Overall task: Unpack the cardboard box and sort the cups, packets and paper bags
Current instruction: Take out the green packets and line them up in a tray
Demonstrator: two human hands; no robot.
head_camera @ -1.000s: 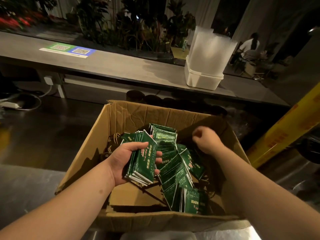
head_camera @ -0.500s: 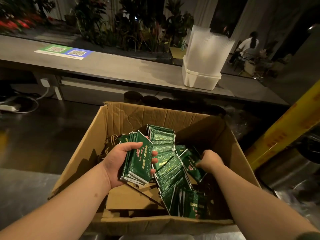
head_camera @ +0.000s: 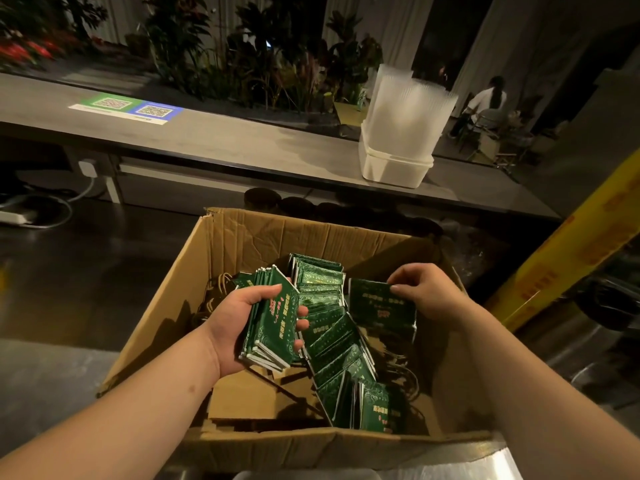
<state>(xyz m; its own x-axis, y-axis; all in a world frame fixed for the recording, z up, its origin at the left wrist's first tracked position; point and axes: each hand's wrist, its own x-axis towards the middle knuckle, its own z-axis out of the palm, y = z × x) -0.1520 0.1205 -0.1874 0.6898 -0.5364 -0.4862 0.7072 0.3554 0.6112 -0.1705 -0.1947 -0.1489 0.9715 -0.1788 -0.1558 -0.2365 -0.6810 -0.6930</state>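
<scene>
Single head-worn wide-angle view, looking forward and down, close over the cardboard box (head_camera: 277, 244), counter (head_camera: 242, 143) beyond

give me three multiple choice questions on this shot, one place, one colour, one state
1. Where is the white tub relative to the cardboard box? A inside it B on the counter beyond it C on the floor
2. What colour are the packets? A red B green C blue
3. What is the right hand doing? A hanging empty B gripping the box rim C pinching a single packet

1 B: it stands on the counter. 2 B: all show dark green. 3 C: fingers and thumb pinch its top edge.
</scene>
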